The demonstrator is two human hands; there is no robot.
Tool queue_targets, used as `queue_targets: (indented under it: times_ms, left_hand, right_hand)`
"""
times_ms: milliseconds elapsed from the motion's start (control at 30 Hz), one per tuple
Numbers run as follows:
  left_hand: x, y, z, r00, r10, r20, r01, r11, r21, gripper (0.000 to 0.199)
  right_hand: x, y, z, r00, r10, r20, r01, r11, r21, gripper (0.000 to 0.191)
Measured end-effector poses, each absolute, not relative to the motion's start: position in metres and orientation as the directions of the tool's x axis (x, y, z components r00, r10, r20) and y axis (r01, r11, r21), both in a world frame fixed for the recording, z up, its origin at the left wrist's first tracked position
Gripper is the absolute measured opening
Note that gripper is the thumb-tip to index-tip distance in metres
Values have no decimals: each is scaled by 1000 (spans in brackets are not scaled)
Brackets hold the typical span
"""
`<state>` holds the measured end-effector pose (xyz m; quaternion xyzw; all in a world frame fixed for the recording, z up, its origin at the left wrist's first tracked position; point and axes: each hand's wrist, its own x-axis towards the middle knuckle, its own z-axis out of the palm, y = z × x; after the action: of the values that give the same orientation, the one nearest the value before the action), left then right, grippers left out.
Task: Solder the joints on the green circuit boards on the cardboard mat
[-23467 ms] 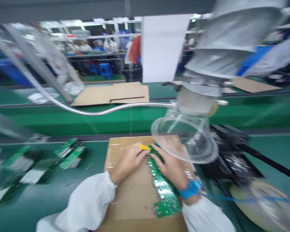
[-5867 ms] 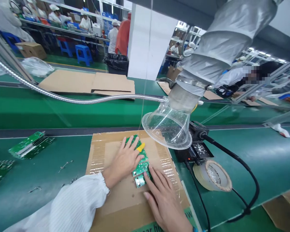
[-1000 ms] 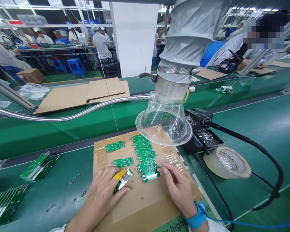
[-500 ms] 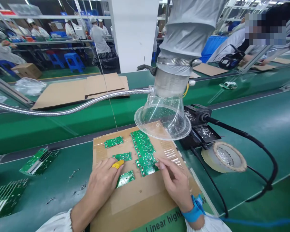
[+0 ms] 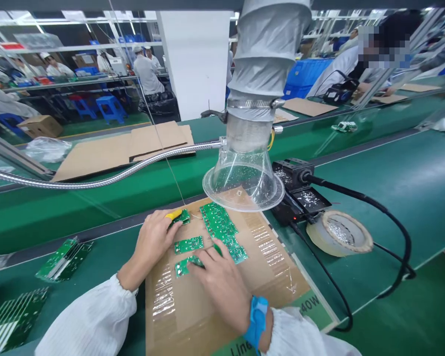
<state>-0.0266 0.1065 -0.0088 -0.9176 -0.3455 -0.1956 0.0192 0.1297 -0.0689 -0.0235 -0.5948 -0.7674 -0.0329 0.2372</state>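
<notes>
Seen from the person's seat, with straight ahead as 12 o'clock, a sheet of cardboard (image 5: 170,306) lies on a green table (image 5: 374,287). Two bare hands work on it.

The left hand (image 5: 152,242) is at 11 o'clock, its fingers (image 5: 159,222) curved down, with a yellow fingertip cover (image 5: 173,214) touching a small green circuit board (image 5: 181,216). Whether those fingers grip the board cannot be told. The right hand (image 5: 220,282), with a blue wristband (image 5: 255,321), is at 12 o'clock. Its fingers (image 5: 207,257) are spread and resting on a second small board (image 5: 185,267), not closed around it.

A third small board (image 5: 188,244) lies between the hands. A longer strip of joined boards (image 5: 218,220) sits at 12 o'clock, just beyond the right fingertips.

More boards (image 5: 64,259) lie on the table at 9 o'clock, off the cardboard. A clear plastic fume hood (image 5: 243,185) hangs above the cardboard's far edge. At 1 o'clock stands a black soldering station (image 5: 300,190), and a roll of tape (image 5: 339,233) lies at 2 o'clock.
</notes>
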Motion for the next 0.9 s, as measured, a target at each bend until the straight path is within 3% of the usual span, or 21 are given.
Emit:
queue_targets:
  times_ms: [200,333,467,633,800,900]
  left_hand:
    - [-70,74,19,671,625,399,644,-758,106,39]
    - [-82,16,-2,821,474,317,421,-879,224,24]
    - [-57,-14,-21,806,502,312,468,-865,182,20]
    - [-48,29,-10,721,588,367,553,-807,208,26]
    - [-48,75,-17,707,655,267,628,-755,190,46]
    - [-37,73,-28,717,659,226,618,-752,230,47]
  right_hand:
    - [137,-45,-23,-106,898,427,940,230,-251,12]
    - [149,-58,-12,16,890,456,889,197,-414,12]
    - [162,-81,1,61,887,457,829,210,-519,18]
    - [149,-93,-7,-75,913,402,832,280,-479,19]
    - [131,-78,-21,-70,906,418,906,233,-353,17]
    - [133,-69,-26,-45,905,423,928,195,-318,15]
